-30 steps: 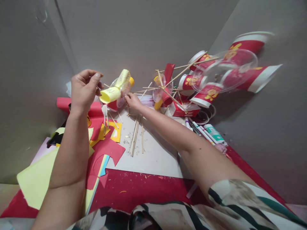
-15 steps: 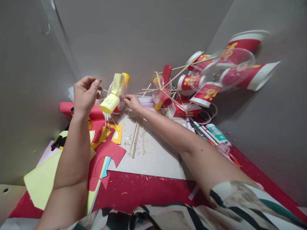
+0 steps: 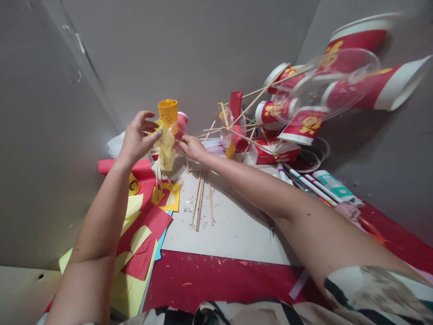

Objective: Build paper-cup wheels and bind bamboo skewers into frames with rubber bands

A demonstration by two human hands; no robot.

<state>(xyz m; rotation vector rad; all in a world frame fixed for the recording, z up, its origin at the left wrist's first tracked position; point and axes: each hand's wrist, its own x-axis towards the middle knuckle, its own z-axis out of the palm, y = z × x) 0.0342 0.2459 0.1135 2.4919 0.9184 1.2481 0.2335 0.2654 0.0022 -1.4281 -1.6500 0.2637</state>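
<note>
At the back left stands a small wheel of coloured paper cups around a clear plastic disc (image 3: 176, 129), on thin wooden legs. An orange cup (image 3: 168, 113) with a drawn character points up. Pale yellow cups (image 3: 166, 160) face the left side and a red cup (image 3: 181, 121) sits to the right. My left hand (image 3: 137, 137) is beside the upper yellow cup, its fingers curved and apart. From the right, my right hand (image 3: 191, 147) reaches the wheel, thumb and fingertips pinched close to the disc. Whatever lies in that pinch is too small to make out.
A larger wheel of red paper cups (image 3: 306, 128) on wooden sticks stands at right, above a red box (image 3: 274, 151). Loose sticks (image 3: 200, 198) lie on the white board (image 3: 237, 225). Cut coloured paper (image 3: 158, 221) covers the left; markers (image 3: 314, 187) lie right.
The small wheel has turned, with the orange cup now on top. My left hand has moved right from the stick end to the cups, its fingers opening. My right hand remains near the disc.
</note>
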